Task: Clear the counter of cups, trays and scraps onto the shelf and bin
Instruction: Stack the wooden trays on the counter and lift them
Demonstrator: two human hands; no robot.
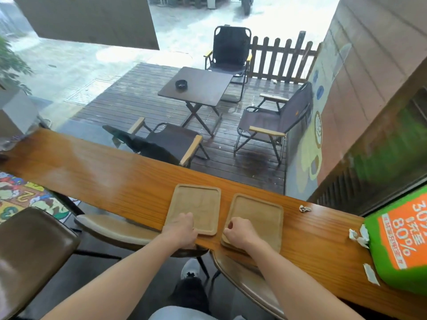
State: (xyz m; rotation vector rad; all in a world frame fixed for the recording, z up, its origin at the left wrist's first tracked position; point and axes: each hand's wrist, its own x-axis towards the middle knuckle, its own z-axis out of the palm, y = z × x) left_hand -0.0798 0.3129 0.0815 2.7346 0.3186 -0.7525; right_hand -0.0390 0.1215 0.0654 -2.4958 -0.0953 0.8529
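Note:
Two pale wooden trays lie side by side on the long wooden counter (104, 172). My left hand (181, 230) grips the near edge of the left tray (196, 204). On the near left corner of the right tray (260, 215), which tops a small stack of trays, my right hand (238, 234) is closed. A crumpled paper scrap (305, 208) sits on the counter to the right of the trays. More torn white scraps (359, 235) and a paper strip (370, 273) lie further right. No cups are in view.
A green and orange cushion (402, 236) rests on the counter's right end. Brown stools (32, 248) stand under the counter's near edge. Behind the counter, a window shows a wet deck with a folding table (196, 86) and camp chairs.

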